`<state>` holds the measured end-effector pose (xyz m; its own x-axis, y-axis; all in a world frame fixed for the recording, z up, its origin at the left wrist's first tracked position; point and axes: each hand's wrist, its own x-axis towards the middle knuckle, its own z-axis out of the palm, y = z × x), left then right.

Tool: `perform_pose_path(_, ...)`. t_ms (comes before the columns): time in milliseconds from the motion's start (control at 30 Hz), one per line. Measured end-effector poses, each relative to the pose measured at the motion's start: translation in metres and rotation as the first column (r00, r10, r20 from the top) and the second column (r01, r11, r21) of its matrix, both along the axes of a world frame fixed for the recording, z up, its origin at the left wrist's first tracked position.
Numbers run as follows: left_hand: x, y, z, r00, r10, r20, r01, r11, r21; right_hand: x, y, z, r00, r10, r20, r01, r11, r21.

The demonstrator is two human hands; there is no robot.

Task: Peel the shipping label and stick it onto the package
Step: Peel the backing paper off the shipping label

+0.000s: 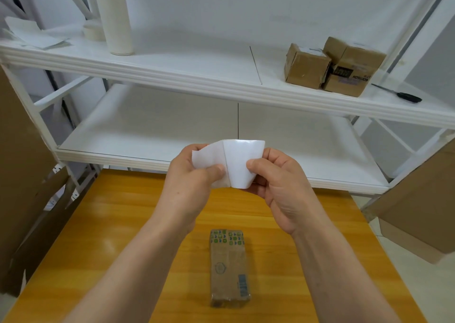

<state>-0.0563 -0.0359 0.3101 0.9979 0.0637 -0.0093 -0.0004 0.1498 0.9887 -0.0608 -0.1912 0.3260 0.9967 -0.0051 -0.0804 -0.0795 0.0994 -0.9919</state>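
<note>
White and glossy, the shipping label [236, 161] sits at mid-frame, raised above the table. My left hand [190, 183] pinches its left flap under the thumb and my right hand [283, 187] pinches the right part, I judge to pull sticker from backing (which layer is which I cannot tell). At lower centre the package [229, 266] lies flat on the wooden table [118, 224], broad face up to receive it. Cardboard boxes [330, 67] on the shelf [184, 76], upper right, look closed, contents hidden.
</note>
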Motion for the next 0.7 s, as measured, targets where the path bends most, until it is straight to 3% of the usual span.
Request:
perform_pose_path(500,-0.002,0.001,0.002,1.0,0.005,-0.013,-0.006,0.999,-0.038,-0.003,0.004,-0.002,0.997,0.072,0.041,-0.072,0.997,0.005)
perform_pose_path(700,0.003,0.01,0.002,0.996,-0.029,-0.083,0.013,0.983,-0.182,-0.001,-0.001,-0.002,0.999,0.033,0.007,-0.034,0.995,0.093)
